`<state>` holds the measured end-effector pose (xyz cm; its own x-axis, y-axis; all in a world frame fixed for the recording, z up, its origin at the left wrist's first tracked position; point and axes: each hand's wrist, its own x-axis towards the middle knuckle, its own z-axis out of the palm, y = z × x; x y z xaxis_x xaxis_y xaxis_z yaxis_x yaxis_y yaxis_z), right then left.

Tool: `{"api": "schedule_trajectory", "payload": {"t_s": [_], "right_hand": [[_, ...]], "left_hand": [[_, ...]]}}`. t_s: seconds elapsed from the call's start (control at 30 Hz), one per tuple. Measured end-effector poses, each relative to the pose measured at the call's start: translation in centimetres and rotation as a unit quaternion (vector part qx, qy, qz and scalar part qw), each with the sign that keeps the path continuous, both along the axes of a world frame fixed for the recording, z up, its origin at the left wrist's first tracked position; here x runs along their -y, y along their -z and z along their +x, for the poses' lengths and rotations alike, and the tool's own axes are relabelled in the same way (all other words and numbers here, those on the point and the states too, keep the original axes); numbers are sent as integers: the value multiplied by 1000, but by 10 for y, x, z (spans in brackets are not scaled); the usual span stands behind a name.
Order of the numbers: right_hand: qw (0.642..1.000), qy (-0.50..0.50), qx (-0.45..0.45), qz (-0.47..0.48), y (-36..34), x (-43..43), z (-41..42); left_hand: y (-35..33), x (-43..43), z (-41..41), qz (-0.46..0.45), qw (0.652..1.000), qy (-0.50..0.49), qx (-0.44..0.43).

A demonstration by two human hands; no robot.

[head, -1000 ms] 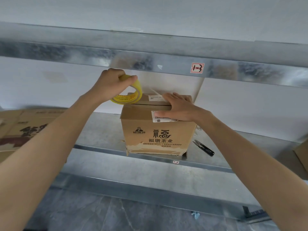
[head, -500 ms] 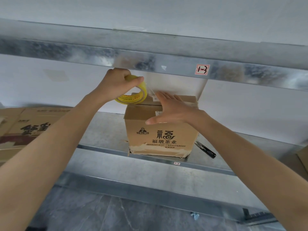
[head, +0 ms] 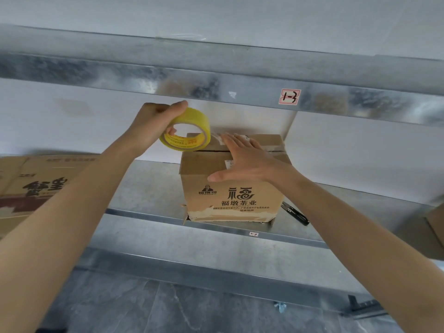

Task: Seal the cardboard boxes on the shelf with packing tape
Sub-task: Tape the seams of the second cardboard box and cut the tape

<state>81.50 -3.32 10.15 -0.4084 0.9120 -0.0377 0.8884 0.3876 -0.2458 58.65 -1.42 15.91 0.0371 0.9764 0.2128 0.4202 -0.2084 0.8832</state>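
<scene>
Our box (head: pixel 230 188) sits at the shelf's (head: pixel 149 188) front edge, our right hand (head: pixel 249 164) flat on its top. Behind, our left hand (head: pixel 153 123) grips the roll (head: pixel 186 131) by the lid's left end. Slack tape could wrinkle off the seam.

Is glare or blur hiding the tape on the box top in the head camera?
Head view: light is soft and even, no hard glare; the clear tape strip between the tape roll and the right hand shows only as a faint sheen on the cardboard box top; the upper shelf beam bows from wide-angle distortion.
</scene>
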Motion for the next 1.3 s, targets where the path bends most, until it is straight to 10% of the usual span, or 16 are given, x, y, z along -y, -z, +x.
{"api": "schedule_trajectory", "payload": {"t_s": [0.67,1.3], "right_hand": [[997,-15,66,20,-1,3,3],[984,90,142,52,-8,48,50]], "left_hand": [[71,4,-25,-37,922,-125,-366],[88,11,-24,-56,959,-134,-245]]}}
